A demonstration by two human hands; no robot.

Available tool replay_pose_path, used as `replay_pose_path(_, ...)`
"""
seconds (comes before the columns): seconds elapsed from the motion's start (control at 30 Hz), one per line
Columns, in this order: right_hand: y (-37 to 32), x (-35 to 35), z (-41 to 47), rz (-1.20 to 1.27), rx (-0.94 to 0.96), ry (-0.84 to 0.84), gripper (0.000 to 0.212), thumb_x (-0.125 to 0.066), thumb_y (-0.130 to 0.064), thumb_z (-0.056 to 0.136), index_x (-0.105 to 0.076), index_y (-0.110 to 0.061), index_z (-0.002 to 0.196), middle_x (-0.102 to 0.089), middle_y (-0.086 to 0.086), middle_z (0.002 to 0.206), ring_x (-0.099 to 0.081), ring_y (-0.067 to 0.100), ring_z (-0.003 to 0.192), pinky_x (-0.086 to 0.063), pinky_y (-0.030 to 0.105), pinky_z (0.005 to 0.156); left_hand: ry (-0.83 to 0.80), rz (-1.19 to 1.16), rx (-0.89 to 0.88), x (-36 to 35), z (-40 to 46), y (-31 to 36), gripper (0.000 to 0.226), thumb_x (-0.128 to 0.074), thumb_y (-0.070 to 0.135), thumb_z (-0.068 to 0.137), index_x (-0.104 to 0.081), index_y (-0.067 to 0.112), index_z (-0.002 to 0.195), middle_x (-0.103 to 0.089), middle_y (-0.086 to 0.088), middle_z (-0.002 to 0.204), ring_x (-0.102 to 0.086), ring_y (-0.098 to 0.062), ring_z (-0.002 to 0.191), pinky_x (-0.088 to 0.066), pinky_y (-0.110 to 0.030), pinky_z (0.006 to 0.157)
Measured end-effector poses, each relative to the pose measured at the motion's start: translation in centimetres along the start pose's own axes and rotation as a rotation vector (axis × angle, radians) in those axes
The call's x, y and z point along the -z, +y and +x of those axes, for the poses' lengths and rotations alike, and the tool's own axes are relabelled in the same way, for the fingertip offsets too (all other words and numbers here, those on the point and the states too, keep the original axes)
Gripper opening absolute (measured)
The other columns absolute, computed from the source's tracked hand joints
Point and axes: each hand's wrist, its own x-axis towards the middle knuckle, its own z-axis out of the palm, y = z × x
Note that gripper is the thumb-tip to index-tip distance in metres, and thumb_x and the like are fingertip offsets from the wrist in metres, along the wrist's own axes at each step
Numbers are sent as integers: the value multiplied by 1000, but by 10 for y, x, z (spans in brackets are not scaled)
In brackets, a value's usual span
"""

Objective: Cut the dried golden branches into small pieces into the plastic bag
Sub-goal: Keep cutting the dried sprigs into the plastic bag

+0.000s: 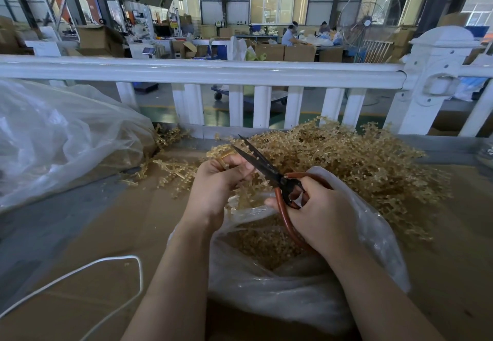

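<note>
My left hand (217,183) grips a golden branch (226,154) just above the open plastic bag (293,295). Red-handled scissors (269,170) are held in my right hand (317,212), with their dark blades parted and pointing up-left past the fingers of my left hand. The bag lies in front of me under both hands and holds many small golden pieces (266,244). A big pile of golden branches (360,164) lies behind and to the right of the bag.
A large clear plastic bag (61,140) lies at the left. A white cord (112,268) loops on the cardboard-covered table (106,228). Behind the table runs a white fence (213,74), with a workshop and seated people beyond it.
</note>
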Motion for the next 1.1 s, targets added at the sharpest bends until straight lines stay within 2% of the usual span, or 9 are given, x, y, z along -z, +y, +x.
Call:
replay_pose_path(0.2, 1, -2, 0, 19, 9, 25, 62, -49, -82, 75, -64, -22, 72, -54, -22, 64, -55, 0, 57, -44, 11, 53, -4, -42, 27, 0, 1, -1, 21, -69, 5, 85, -72, 18, 69, -66, 2, 69, -59, -13, 69, -46, -27, 72)
replay_pose_path(0.33, 2, -2, -1, 25, 10, 37, 62, -50, -82, 76, -64, -22, 70, -46, -25, 61, -49, -3, 55, -37, 6, 52, -46, -54, 27, 1, 0, 1, 11, -72, 15, 76, -75, 21, 67, -68, 3, 70, -59, -11, 69, -48, -24, 70)
replay_pose_path(0.5, 0, -1, 0, 19, 12, 47, 61, -49, -83, 77, -64, -23, 73, -42, -25, 60, -41, -6, 51, -27, 1, 51, -73, 4, 0, 0, 0, -1, 29, -67, -1, 85, -75, 19, 66, -69, 3, 69, -61, -7, 64, -49, -15, 62)
replay_pose_path(0.67, -3, 0, 0, 30, 13, 41, 63, -44, -85, 78, -64, -26, 77, -36, -31, 61, -35, -18, 53, -25, -1, 48, -90, 5, 2, -2, -1, -1, 25, -68, -2, 84, -75, 16, 68, -71, 0, 73, -62, -9, 67, -51, -16, 65)
replay_pose_path(0.9, -1, 1, 0, 32, -7, 15, 57, -52, -80, 75, -64, -25, 75, -45, -27, 61, -43, -8, 52, -30, 2, 50, -102, -49, 9, -4, -4, 1, 28, -64, -1, 88, -74, 18, 70, -72, -2, 75, -65, -11, 70, -52, -18, 66)
replay_pose_path(1.0, -3, 2, 0, 48, -14, 16, 55, -54, -80, 74, -65, -26, 76, -44, -27, 61, -39, -16, 54, -30, 3, 46, -66, -162, 31, -6, -4, 1, 18, -63, 6, 89, -71, 17, 78, -73, -2, 78, -69, -13, 73, -54, -21, 68)
replay_pose_path(1.07, -4, 3, 0, 50, -11, 15, 54, -54, -79, 74, -64, -26, 76, -43, -27, 61, -39, -17, 54, -30, 3, 46, -41, -184, 24, -6, -4, 1, 4, -67, 15, 84, -70, 15, 81, -73, 0, 77, -70, -11, 73, -54, -20, 68)
replay_pose_path(1.1, -4, 3, 0, 51, -12, 13, 54, -54, -79, 74, -64, -26, 76, -43, -28, 61, -39, -16, 54, -29, 3, 46, -41, -170, 11, -6, -4, 0, 5, -67, 19, 81, -71, 15, 82, -74, 1, 77, -70, -10, 73, -54, -19, 69)
